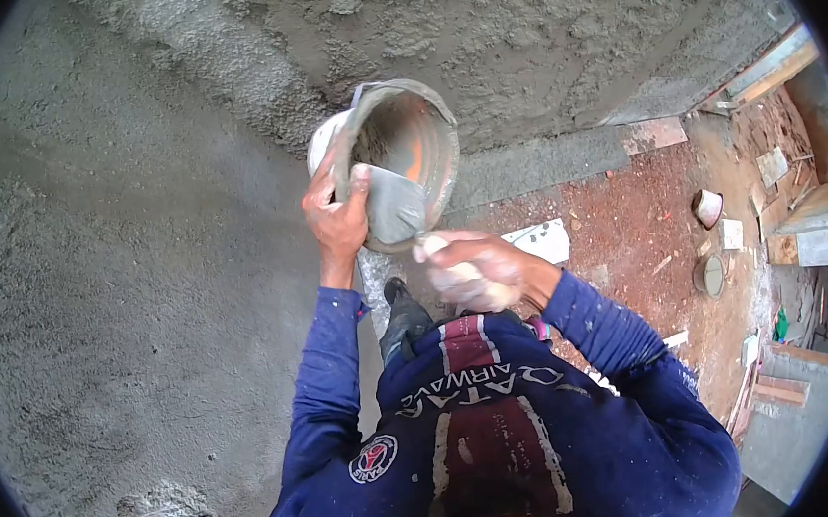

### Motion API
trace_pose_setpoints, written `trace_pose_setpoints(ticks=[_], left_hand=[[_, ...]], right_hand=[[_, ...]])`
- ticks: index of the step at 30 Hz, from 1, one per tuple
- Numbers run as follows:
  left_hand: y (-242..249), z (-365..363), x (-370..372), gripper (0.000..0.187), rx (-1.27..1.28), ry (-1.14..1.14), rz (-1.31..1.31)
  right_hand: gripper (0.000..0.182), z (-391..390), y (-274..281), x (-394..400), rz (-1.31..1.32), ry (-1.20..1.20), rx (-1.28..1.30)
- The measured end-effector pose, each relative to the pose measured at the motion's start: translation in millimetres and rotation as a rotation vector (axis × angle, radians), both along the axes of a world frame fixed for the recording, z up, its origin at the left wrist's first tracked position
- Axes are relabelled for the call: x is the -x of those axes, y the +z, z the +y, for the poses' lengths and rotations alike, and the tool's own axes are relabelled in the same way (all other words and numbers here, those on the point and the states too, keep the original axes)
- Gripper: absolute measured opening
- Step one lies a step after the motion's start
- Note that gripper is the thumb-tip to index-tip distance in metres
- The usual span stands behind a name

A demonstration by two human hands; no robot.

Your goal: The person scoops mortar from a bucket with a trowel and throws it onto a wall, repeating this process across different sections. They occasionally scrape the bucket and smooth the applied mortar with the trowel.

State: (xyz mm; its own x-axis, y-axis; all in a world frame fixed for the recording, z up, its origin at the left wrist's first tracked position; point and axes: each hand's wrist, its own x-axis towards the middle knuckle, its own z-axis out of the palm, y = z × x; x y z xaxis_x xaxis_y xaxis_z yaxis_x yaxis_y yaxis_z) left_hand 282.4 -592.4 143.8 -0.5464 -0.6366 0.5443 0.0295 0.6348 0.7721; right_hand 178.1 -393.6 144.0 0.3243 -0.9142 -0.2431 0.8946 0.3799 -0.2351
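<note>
My left hand is closed on the rim of a mortar-smeared bucket, thumb at the mouth and fingers around the outside. The bucket is tilted, its open mouth facing me, with grey residue coating the inner wall. A trowel reaches across the mouth, its flat grey blade partly inside. My right hand is wrapped around the trowel's handle, slightly blurred by motion. Behind the bucket rises a wall of rough wet plaster.
Smoother grey plaster covers the left side. On the reddish dirt floor lie a pale board and two small buckets, one white and one grey. Boards and blocks are piled at the right.
</note>
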Motion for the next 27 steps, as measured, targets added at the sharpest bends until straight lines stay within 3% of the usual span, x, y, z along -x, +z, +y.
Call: trace_pose_setpoints(ticks=[1,4,6,7,8,10,12,14,18,22,24,26,27], left_hand=[[-9.7,-1.3,-4.7,0.037,0.005,0.008,0.008],[-59.3,-14.1,-22.5,0.031,-0.462,0.191,0.164],[-58.9,-20.1,-34.5,0.027,-0.632,0.286,0.209],[-59.3,-19.1,-40.9,0.026,-0.790,0.346,0.296],[-54.2,-22.0,-44.6,0.026,-0.894,0.308,0.402],[-72.3,-34.6,-67.0,0.024,-0.889,0.264,0.410],[-73.7,-34.8,-87.6,0.029,-0.839,0.326,0.368],[-105.8,-50.5,-112.5,0.035,-0.749,0.311,0.260],[-134.4,-61.1,-157.2,0.038,-0.632,0.315,0.172],[-145.5,-56.9,-189.0,0.037,-0.671,0.402,0.025],[-152.2,-53.1,-196.0,0.037,-0.739,0.396,0.081],[-158.7,-49.6,-203.3,0.037,-0.815,0.406,0.123],[-160.1,-49.3,-204.7,0.037,-0.804,0.408,0.145]], right_hand=[[0.023,5.8,-15.3,1.5,-0.151,-0.035,0.053],[0.029,-6.9,-44.4,4.2,-0.148,-0.009,-0.062],[0.034,-15.1,-42.5,-5.8,0.049,-0.096,-0.028],[0.038,-17.3,-46.8,-3.5,-0.124,-0.064,0.108],[0.043,-16.2,-28.6,-1.1,-0.029,-0.110,0.123],[0.053,-10.3,16.3,5.5,0.018,-0.198,0.314],[0.056,-5.5,79.5,8.6,0.272,-0.367,0.450],[0.058,-3.0,156.6,2.0,0.697,-0.634,0.607],[0.055,-46.0,261.8,-7.5,1.618,-1.522,0.607],[0.037,-138.4,324.3,35.2,1.474,-2.050,0.991],[0.031,-202.3,344.3,73.1,1.396,-2.550,1.070],[0.024,-258.0,343.9,106.5,1.583,-2.797,0.810],[0.021,-283.8,331.7,114.3,1.857,-2.393,0.410]])
